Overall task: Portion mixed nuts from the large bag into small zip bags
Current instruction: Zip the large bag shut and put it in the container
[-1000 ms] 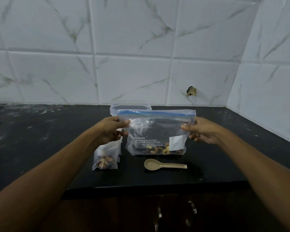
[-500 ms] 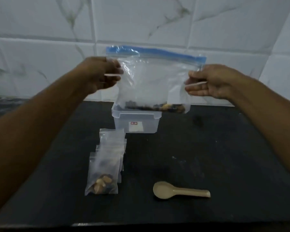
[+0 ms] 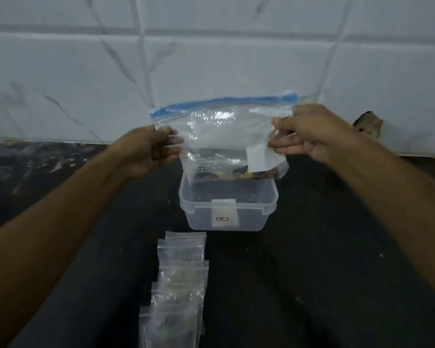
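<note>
My left hand [image 3: 152, 149] grasps the left edge of the large zip bag [image 3: 221, 136], thumb and fingers pinched on the plastic just below its blue zip strip [image 3: 224, 102]. The bag hangs in the air between my two hands, above the far part of a clear plastic container [image 3: 227, 209] that stands open on the dark worktop [image 3: 312, 259]. A small quantity of mixed nuts [image 3: 239, 173] lies along the bottom of the bag. A white label [image 3: 258, 156] shows on the bag's lower right. On the worktop, nearer to me than the container, a row of small zip bags [image 3: 180, 277] lies overlapped; their contents are too blurred to tell. My right hand [image 3: 309, 133] grasps the right edge of the large bag, fingers closed on the plastic.
</note>
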